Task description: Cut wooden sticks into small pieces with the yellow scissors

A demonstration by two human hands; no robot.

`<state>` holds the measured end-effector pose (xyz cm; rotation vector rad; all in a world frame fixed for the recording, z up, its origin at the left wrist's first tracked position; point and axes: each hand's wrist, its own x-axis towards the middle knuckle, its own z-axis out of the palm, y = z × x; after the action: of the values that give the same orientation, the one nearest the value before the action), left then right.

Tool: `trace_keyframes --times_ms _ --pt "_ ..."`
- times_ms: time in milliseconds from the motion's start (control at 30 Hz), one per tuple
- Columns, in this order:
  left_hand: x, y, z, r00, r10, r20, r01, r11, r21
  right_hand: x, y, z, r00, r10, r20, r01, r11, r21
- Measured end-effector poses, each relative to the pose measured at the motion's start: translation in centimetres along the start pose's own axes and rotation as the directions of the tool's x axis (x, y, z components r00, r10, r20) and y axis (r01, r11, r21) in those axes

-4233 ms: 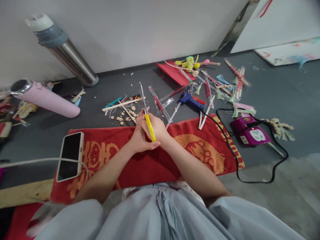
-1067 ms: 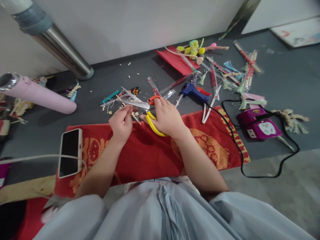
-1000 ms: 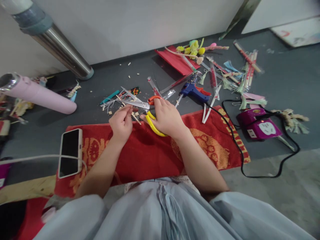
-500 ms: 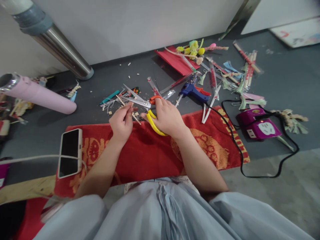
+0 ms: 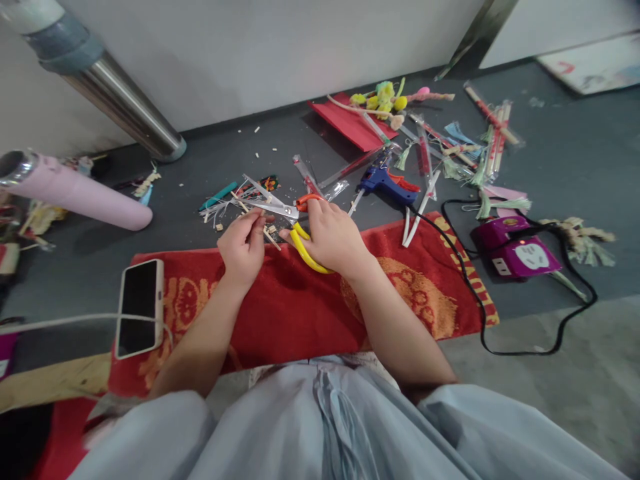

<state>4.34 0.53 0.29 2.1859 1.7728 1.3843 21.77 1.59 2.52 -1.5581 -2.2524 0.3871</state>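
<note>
A: R hand?

B: The right hand [image 5: 334, 235] grips the scissors [image 5: 293, 220], fingers curled through the yellow and orange handle loops. Blades point left & look nearly shut, lying low over the floor scraps just past the red towel [image 5: 300, 313].

A: L hand?

B: The left hand [image 5: 243, 248] has thumb & fingertips pressed together, pinching a thin wooden stick [image 5: 270, 235] right by the blades. Can't tell if the blades touch the stick.

A: Where's all that sit?

B: At the far edge of the towel, on the dark floor [image 5: 560, 167]. Both hands nearly touch, w/ the scissors between them. Small wood bits [image 5: 220, 225] & pale strips lie just beyond the fingertips.

A: Other stuff?

B: Blue glue gun [image 5: 387, 185] to the right of the scissors, near but apart. Purple power socket [image 5: 515, 250] further right, w/ a black cord [image 5: 500, 351] looping over the towel corner. Phone [image 5: 139, 307] on the towel's left end, white cable plugged in. Pink bottle [image 5: 75, 193] lies on its side far left, steel tube [image 5: 115, 100] leans behind it. Red paper [image 5: 347, 123] & pompom sticks [image 5: 383, 103] by the wall, tassels and wrapped sticks [image 5: 493, 133] spread to the right.
</note>
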Motion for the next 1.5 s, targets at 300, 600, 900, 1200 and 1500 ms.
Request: trace_keyframes --times_ms 300,600,900,1200,1500 --pt "-0.2 -0.5 0.3 1.000 0.004 0.012 -0.003 0.998 -0.056 0.0 -0.2 -0.2 0.999 0.015 0.039 -0.014 0.999 -0.029" --pt "0.2 0.0 -0.2 0.995 0.062 0.075 -0.056 0.996 -0.070 -0.1 -0.3 -0.4 0.999 0.002 0.054 -0.002 1.000 -0.009" --pt "-0.1 -0.9 0.2 0.996 0.076 0.040 -0.078 0.996 0.037 0.0 -0.2 -0.4 0.997 0.000 0.079 -0.003 1.000 0.030" --pt "0.0 -0.5 0.1 0.996 0.069 0.062 -0.068 0.998 -0.009 0.1 -0.7 -0.9 0.983 0.092 0.161 -0.095 0.995 0.009" --pt "0.0 -0.7 0.1 0.995 0.081 0.066 -0.079 0.997 -0.026 0.2 -1.0 -1.3 0.966 0.144 0.212 -0.142 0.990 -0.027"
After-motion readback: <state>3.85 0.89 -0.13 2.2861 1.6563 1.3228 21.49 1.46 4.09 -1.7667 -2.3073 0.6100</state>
